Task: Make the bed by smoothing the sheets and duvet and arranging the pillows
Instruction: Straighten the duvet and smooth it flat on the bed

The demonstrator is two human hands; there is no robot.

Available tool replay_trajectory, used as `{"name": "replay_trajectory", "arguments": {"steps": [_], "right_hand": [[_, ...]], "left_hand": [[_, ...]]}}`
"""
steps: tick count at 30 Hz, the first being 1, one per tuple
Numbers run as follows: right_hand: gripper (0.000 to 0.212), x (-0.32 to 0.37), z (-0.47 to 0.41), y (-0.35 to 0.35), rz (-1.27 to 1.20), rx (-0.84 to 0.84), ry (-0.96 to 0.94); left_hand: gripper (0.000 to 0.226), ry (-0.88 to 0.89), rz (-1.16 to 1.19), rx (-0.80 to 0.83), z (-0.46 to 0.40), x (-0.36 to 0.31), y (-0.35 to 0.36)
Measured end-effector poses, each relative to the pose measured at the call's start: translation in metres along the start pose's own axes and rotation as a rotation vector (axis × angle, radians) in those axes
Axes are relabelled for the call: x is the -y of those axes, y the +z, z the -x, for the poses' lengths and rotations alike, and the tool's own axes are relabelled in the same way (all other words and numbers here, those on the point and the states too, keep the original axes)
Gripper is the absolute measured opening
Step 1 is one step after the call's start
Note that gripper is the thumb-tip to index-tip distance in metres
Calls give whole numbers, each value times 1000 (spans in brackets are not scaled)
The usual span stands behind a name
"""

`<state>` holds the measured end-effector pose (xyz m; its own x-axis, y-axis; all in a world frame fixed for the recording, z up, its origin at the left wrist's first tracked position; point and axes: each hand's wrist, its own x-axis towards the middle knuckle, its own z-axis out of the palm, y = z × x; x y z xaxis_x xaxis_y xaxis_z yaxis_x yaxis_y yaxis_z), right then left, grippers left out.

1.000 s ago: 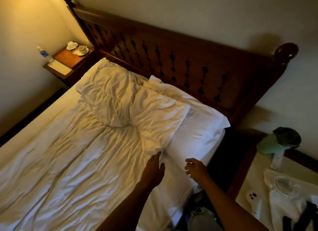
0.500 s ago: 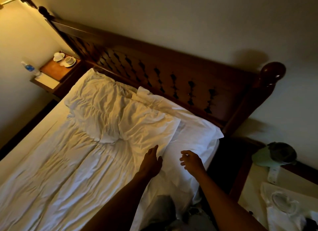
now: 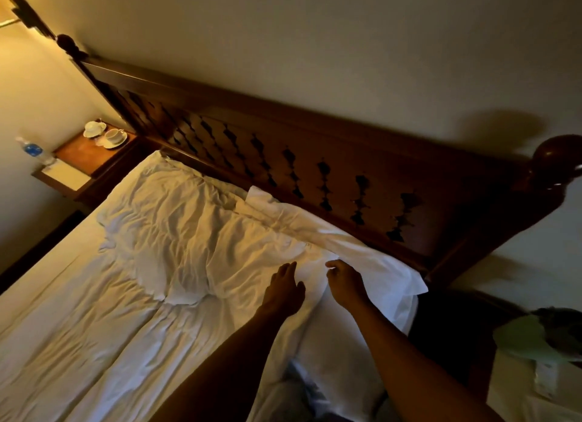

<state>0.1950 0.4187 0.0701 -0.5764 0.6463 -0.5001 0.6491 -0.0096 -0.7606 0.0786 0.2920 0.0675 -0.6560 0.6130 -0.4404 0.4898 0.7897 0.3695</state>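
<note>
Hands are sitting further up the bed than a second ago, now reaching onto the rumpled pillow (image 3: 252,258) by the headboard (image 3: 315,157). Your left hand (image 3: 283,292) is lying flat on it, fingers straight and together, while your right hand (image 3: 345,280) is curling its fingers (image 3: 330,265) and pinching the pillow's edge beside the smoother pillow (image 3: 371,261).

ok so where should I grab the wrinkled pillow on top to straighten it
Probably by the wrinkled pillow's near right corner, coming from the bed's near side. The slack cover bunches there, right by the left hand resting flat on it and the right hand; the far edge lies against the headboard.
</note>
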Motion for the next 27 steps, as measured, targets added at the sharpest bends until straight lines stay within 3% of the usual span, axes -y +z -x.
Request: {"name": "replay_trajectory", "arguments": {"steps": [5,9,12,16,21,25,27], "right_hand": [[53,-12,-48,31,-57,56,142],[30,-12,-57,38,-336,74,298],[22,-4,-58,39,-382,29,351],[18,3,-67,44,-121,-67,251],[10,1,-68,50,-3,-203,229],[17,-21,-76,42,69,-326,318],[28,-18,-79,55,239,-331,294]], "left_hand": [[70,-36,-7,134,-27,26,33],[74,-32,1,237,-17,41,48],[71,-18,37,188,-23,57,42],[67,-111,135,7,-55,82,15],[72,-130,158,7,-98,104,16],[75,-246,219,-95,-109,112,6],[81,-350,252,-161,-119,121,-2]]}}
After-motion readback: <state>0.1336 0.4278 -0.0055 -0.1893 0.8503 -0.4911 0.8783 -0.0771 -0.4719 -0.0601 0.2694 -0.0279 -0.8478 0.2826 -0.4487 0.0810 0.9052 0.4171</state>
